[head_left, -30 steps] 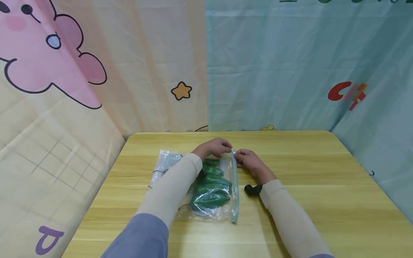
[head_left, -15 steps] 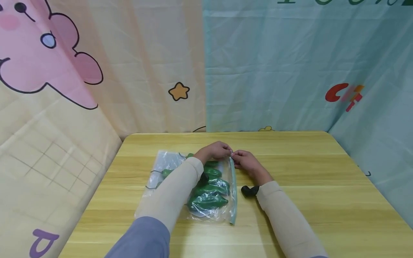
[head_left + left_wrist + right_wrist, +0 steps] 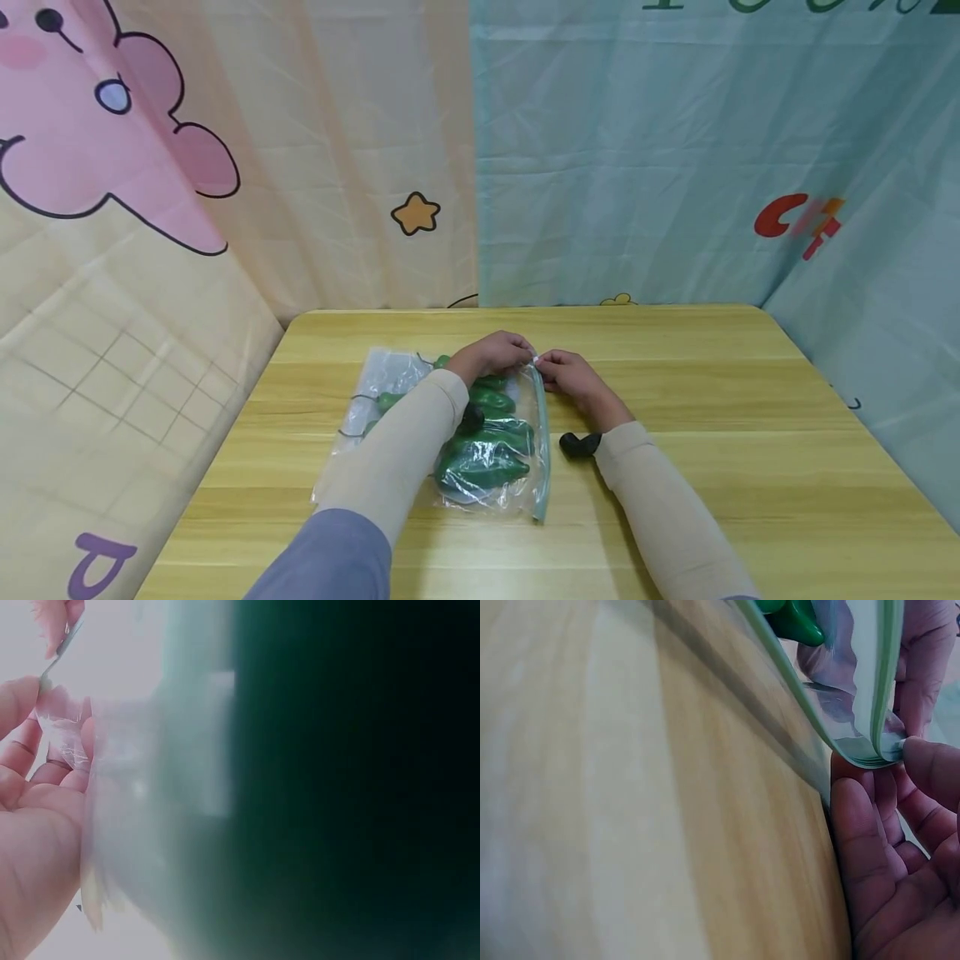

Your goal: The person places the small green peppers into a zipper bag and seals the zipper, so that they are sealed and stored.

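Observation:
A clear zip bag [image 3: 525, 492] lies flat on the table with several green peppers [image 3: 483, 467] inside. Its pale green zip strip [image 3: 542, 450] runs along the right side. At the strip's far end my left hand [image 3: 497, 353] pinches the bag's edge between thumb and fingers. Right beside it, my right hand [image 3: 573, 375] pinches the corner of the same strip. In the right wrist view, the strip [image 3: 802, 697] curves into my right thumb and fingers, its two edges apart farther along. Blurred green and clear film [image 3: 124, 780] fill much of the left wrist view.
The wooden table [image 3: 712, 467] extends to the right of the bag and in front of it. Printed cloth curtains [image 3: 630, 167] stand behind the table and along both sides. Black wrist cameras [image 3: 580, 446] sit at the cuffs, the left one over the bag.
My two hands have come closer together at the strip's far corner, the right one shifting slightly left. The strip's far end bends left with them. The head view has turned slightly.

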Motion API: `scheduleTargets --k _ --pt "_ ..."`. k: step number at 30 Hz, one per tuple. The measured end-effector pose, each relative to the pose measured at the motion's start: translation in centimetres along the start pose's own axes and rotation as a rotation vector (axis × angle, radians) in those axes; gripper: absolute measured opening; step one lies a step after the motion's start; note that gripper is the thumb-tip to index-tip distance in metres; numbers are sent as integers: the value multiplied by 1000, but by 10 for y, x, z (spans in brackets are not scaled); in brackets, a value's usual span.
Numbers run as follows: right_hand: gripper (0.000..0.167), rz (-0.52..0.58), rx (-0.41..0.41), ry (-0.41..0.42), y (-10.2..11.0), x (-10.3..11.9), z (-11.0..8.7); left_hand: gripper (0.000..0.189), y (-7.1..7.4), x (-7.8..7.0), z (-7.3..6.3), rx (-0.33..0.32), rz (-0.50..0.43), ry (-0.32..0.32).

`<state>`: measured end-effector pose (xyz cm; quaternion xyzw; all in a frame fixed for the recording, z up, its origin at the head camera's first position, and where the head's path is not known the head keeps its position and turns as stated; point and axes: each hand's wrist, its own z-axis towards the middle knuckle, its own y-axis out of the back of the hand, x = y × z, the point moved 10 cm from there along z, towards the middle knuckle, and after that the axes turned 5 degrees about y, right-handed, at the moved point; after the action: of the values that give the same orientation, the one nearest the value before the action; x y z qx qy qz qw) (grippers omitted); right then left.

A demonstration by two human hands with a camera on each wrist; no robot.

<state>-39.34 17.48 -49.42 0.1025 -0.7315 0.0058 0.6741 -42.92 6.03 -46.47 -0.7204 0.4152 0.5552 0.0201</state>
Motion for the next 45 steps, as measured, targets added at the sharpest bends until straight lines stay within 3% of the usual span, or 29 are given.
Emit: scheduleTargets --k 11,23,34,45 --pt "22 1 13 18 -1 2 -2 21 -1 0 0 23 -99 46" --pt "21 6 31 17 -4 2 -4 22 -2 8 -2 14 -221 138" --pt "19 1 27 17 -4 1 -3 20 -3 14 1 -7 -313 144" --pt "20 -21 35 25 -4 2 -2 14 -8 18 5 46 -418 134"
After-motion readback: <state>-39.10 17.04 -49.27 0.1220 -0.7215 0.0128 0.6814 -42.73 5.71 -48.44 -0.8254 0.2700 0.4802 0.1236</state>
